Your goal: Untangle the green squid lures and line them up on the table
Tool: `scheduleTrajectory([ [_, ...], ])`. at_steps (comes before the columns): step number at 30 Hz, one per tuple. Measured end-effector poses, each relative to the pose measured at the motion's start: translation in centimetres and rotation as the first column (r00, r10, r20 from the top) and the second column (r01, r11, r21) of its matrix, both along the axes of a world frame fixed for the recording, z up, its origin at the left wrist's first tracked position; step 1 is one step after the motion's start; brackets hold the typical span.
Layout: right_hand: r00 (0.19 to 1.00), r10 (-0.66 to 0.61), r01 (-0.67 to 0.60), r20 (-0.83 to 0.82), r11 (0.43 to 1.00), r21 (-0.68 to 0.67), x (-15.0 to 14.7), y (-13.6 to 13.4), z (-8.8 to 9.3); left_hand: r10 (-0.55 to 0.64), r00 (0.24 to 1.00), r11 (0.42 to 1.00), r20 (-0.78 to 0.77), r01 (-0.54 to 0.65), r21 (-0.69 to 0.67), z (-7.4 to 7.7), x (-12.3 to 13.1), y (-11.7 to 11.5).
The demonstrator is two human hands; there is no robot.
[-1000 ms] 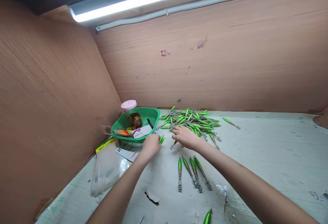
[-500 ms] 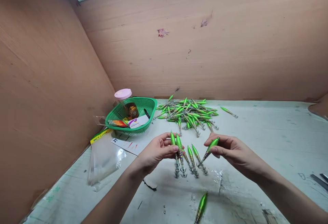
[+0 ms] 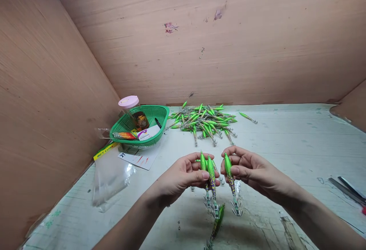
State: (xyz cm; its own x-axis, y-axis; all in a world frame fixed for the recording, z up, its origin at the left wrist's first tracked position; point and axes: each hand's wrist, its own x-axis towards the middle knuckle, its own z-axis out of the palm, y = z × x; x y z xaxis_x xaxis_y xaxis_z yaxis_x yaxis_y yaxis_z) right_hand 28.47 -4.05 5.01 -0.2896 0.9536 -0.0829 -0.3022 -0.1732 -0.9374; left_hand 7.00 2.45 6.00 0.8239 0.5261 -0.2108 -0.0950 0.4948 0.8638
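Note:
Two green squid jigs [image 3: 211, 170] hang hooks-down, side by side, pinched in my left hand [image 3: 190, 173]. Just to their right, my right hand [image 3: 247, 166] grips a single green squid jig [image 3: 228, 166] between thumb and fingers, its hook crown pointing down. More jigs lie on the table behind my left hand, mostly covered by it. Closer to me, another dark-bellied green jig [image 3: 219, 221] rests on the table, its upper end partly behind the held hooks. A large heap of the same jigs [image 3: 204, 120] lies beyond both hands.
One stray jig [image 3: 248, 118] lies right of the heap. At the left, a green basket [image 3: 164, 126] holds a pink-lidded jar [image 3: 133, 109], orange lures and a card. Clear plastic bags [image 3: 110, 177] and a marked paper [image 3: 143, 160] lie before it. Scissors [image 3: 347, 191] lie at the right.
My right hand has lifted its jig upright and brought it closer to the left hand's pair. The left hand has raised its two jigs away from the row on the table. The view has shifted slightly.

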Motion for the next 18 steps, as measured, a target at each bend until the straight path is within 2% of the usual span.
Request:
scheduleTrajectory([
  [9, 0.997, 0.014, -0.016, -0.081, 1.0, -0.022, -0.6, -0.3, 0.0, -0.013, 0.999, 0.999, -0.033, 0.014, 0.038, 0.2, 0.3, -0.4],
  [11, 0.997, 0.012, -0.014, -0.072, 1.0, -0.018, -0.4, -0.1, 0.0, -0.025, 0.998, 0.998, -0.064, 0.029, 0.053, 0.1, 0.2, -0.2],
  [13, 1.0, -0.016, 0.016, -0.007, 1.0, -0.016, 0.2, 0.3, -0.3, 0.019, 0.989, 0.996, -0.148, -0.006, 0.089, -0.3, -0.2, 0.7],
  [15, 0.986, -0.107, 0.112, 0.128, 0.993, -0.032, 1.1, 1.2, -1.2, 0.152, 0.945, 0.979, -0.29, -0.103, 0.176, -1.2, -0.7, 2.1],
  [18, 0.897, -0.244, 0.3, 0.368, 0.949, -0.101, 2.1, 3.0, -3.2, 0.366, 0.757, 0.915, -0.542, -0.187, 0.357, -3.4, -1.5, 4.6],
])
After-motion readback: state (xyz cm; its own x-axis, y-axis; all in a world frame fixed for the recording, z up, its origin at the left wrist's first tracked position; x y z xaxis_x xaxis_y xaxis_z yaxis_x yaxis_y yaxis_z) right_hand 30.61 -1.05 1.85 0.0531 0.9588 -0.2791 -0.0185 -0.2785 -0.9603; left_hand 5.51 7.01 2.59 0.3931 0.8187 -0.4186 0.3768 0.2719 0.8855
